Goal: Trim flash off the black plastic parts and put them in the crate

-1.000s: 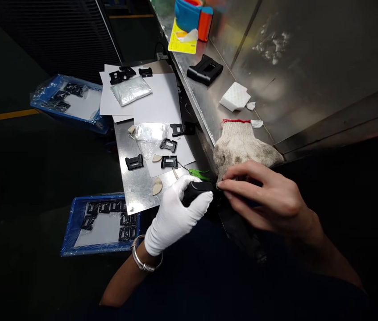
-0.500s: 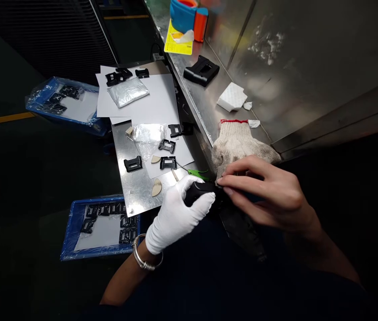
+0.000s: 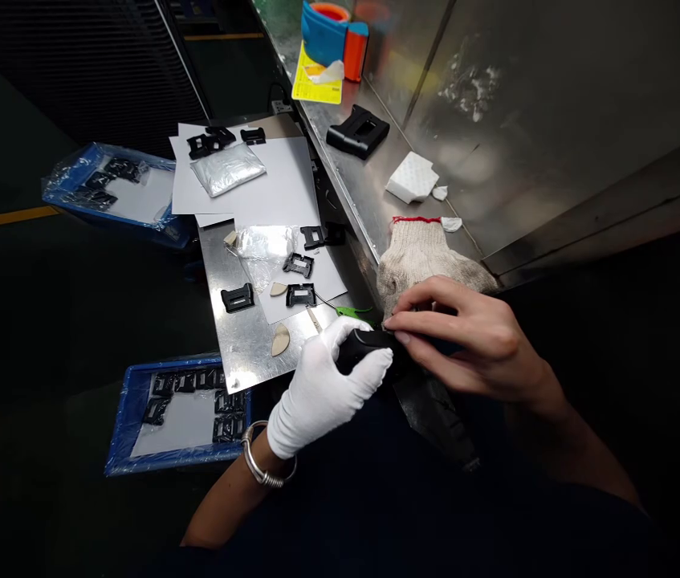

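My left hand [image 3: 320, 395], in a white glove, is closed around a dark black plastic part [image 3: 356, 347], with the thumb below it and the fingers over its top. My bare right hand [image 3: 478, 341] pinches its fingertips together at the right end of that part. Whatever lies between those fingertips is too small and dark to make out. Just beyond the right hand lies a worn knit glove [image 3: 415, 253] with a red edge. A green-handled tool [image 3: 352, 311] lies partly hidden behind my left fingers.
A metal table [image 3: 225, 341] at left bears paper, black plastic frames [image 3: 237, 298], tan curved pieces [image 3: 280, 340] and a clear bag [image 3: 228, 167]. Blue lined bins [image 3: 116, 433] hold more frames. On the steel ledge sit a black housing [image 3: 357, 132], a white pad [image 3: 412, 177] and a blue-orange tape dispenser [image 3: 324, 36].
My left hand has shifted slightly right with the black part, closer to my right hand. The right fingertips stay pinched at its end. The whole view has moved a little.
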`<state>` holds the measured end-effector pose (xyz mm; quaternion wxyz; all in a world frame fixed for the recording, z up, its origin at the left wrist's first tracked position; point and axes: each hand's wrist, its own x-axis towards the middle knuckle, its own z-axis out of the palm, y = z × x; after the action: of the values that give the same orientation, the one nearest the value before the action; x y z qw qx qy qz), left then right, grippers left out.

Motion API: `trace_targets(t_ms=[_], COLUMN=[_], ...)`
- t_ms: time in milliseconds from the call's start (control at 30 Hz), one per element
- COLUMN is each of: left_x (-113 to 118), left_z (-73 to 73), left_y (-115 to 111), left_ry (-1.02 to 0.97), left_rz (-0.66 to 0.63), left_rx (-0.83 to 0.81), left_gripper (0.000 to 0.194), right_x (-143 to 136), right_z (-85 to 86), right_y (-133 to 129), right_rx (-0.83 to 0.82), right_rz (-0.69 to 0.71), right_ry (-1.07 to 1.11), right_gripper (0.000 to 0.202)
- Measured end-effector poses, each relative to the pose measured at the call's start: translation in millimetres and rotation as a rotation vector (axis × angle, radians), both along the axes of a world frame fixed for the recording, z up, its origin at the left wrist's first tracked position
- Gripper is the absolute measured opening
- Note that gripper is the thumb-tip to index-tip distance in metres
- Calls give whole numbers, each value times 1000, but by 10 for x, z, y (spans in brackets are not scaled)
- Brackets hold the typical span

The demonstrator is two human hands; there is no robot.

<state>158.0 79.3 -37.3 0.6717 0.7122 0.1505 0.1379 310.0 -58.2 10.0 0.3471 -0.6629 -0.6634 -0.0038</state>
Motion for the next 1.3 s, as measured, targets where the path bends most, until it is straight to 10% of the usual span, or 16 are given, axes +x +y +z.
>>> trace_targets(t_ms=[1300], left_x=[39], left_z=[-8], left_y=[-61], left_ry=[33], left_rz=[21], left_rx=[42], left_gripper=[15], right_x=[39], right_z=[50], right_y=[-54], right_rx=[-1], right_rz=[2], right_ry=[-23], right_gripper=[22])
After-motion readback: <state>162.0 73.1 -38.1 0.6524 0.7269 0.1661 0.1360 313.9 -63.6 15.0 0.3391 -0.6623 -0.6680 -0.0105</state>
